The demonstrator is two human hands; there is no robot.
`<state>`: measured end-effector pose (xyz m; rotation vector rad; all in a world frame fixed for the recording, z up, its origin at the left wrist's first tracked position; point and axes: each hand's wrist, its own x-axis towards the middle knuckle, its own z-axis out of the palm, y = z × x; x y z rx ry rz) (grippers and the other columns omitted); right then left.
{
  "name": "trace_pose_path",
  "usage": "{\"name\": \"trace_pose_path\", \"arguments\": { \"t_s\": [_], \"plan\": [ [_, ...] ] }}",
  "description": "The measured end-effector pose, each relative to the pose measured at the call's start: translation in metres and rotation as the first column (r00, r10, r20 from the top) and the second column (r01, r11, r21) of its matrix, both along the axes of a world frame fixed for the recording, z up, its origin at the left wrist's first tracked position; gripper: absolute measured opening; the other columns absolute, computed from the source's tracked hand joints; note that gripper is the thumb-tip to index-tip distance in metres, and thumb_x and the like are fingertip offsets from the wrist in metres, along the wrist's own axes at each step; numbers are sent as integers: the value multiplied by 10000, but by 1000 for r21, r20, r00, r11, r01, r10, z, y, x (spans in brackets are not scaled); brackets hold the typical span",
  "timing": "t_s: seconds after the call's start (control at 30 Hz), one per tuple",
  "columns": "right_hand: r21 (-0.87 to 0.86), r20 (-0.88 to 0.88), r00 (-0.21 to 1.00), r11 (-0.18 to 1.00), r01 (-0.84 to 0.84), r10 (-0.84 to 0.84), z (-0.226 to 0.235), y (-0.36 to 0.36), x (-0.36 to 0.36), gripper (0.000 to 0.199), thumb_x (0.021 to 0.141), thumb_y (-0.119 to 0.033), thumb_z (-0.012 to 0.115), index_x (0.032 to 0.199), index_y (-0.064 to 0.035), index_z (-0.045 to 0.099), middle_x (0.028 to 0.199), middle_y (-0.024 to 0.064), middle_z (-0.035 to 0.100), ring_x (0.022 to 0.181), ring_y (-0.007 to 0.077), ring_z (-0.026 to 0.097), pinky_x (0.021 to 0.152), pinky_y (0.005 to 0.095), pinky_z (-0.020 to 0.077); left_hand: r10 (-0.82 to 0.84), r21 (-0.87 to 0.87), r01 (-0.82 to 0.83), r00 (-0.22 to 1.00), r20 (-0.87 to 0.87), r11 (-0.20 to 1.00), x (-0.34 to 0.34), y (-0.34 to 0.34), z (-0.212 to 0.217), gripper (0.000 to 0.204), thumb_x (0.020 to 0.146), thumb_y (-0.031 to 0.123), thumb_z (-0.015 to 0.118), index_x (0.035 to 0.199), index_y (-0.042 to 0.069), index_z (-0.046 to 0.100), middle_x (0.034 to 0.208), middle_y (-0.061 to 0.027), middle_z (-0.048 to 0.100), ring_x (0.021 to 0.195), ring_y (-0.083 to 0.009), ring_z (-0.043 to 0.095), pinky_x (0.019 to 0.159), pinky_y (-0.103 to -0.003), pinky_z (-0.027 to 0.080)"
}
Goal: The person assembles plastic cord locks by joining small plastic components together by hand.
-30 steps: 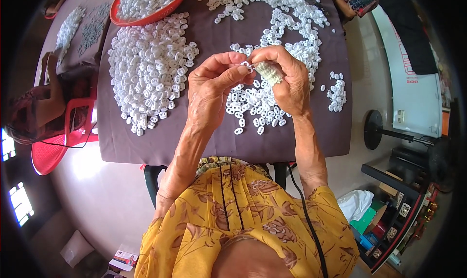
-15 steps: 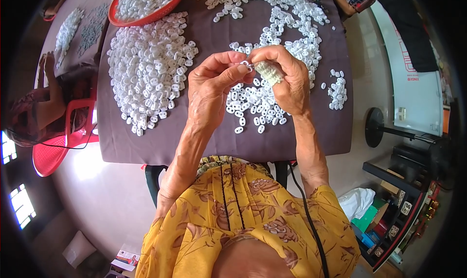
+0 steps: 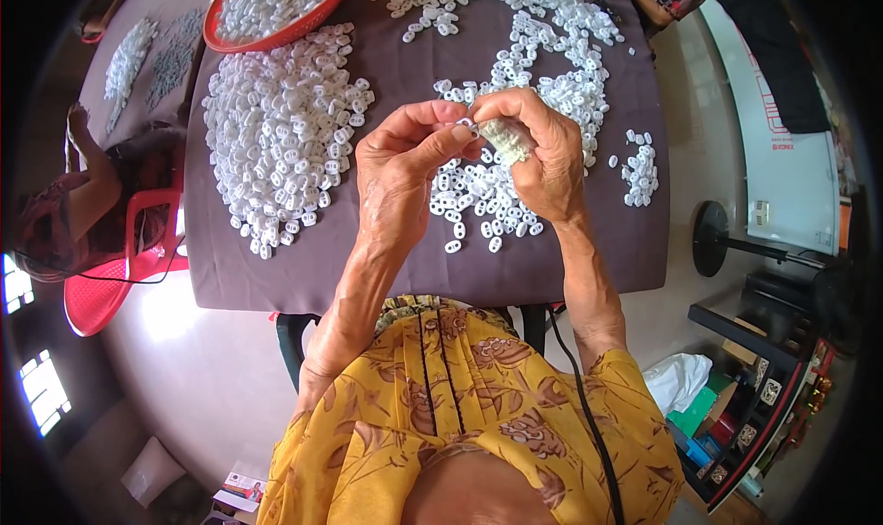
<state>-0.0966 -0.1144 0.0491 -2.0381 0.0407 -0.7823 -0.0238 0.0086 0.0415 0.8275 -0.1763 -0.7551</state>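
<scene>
Pinching one small white piece (image 3: 466, 125) in left hand (image 3: 400, 171); right hand (image 3: 543, 153) grips stacked pieces (image 3: 506, 141) above tabletop (image 3: 386, 268), likely for alignment.

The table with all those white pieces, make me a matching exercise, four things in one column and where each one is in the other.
Things:
1. red basket
2. big heap of white pieces
3. stack of white pieces
4. red chair

Places:
A. pinched in the right hand
B. far left end of the table, holding white pieces
C. on the floor, left of the table
D. on the cloth, left of the left hand

Pairs: 1-B, 2-D, 3-A, 4-C
</scene>
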Motion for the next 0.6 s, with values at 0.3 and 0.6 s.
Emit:
{"name": "trace_pose_path", "arguments": {
  "t_s": [0.3,0.6],
  "plan": [
    [-13,-149,988,999,29,-31,-1,2,-1,363,557,93,344,841,-15,543,778,77,602,716,159,585,666,237,462,38,56,-38,999,14,998,-1,-2,-4,133,747,-23,624,875,-45,595,810,-91,613,672,-173,599,664,-280,496],
    [422,-147,989,904,65,-3,-15,0,8,211,771,19,447,955,10,549,848,77,615,820,135,587,745,250,458,77,22,-76,995,-65,997,7,-8,-22,135,758,-4,619,887,-29,585,787,-90,609,685,-169,600,678,-289,494]
  ]
}}
